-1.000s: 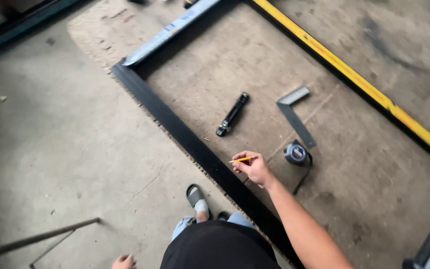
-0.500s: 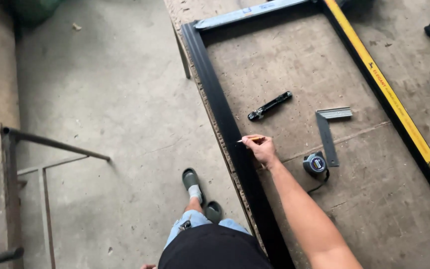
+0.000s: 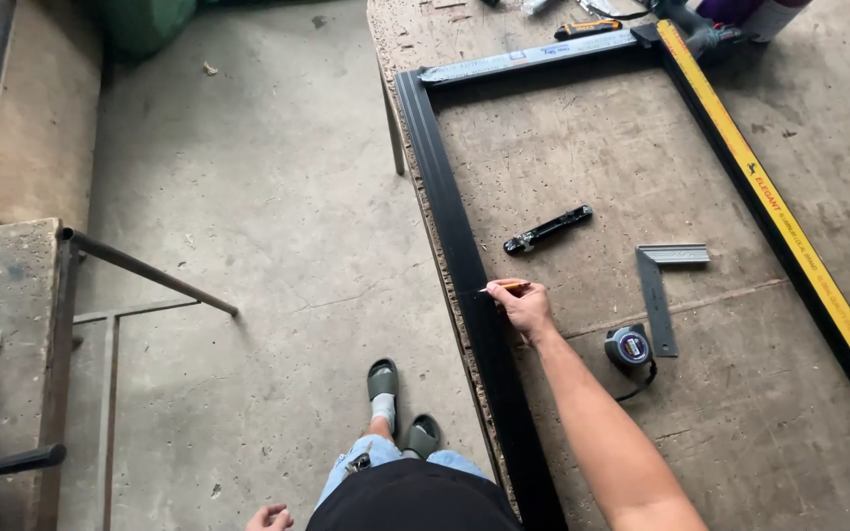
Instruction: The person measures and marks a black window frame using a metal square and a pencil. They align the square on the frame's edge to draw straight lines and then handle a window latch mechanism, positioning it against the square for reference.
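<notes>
One pencil point(image 3: 504, 286) sits pinched in our right hand point(image 3: 523, 307), its tip on the black frame bar point(image 3: 464, 275) along the table point(image 3: 592, 167) edge. Just right of that bar lie a black handle point(image 3: 548, 228), try square point(image 3: 661, 285) and tape measure point(image 3: 629, 346). Our left hand point(image 3: 268, 517) hangs loosely curled, empty, well left of the bar.

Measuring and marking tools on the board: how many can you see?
4: a pencil in the right hand, a tape measure beside that forearm, a square just past it, a yellow level along the far rail. Others may lie out of view.
</notes>
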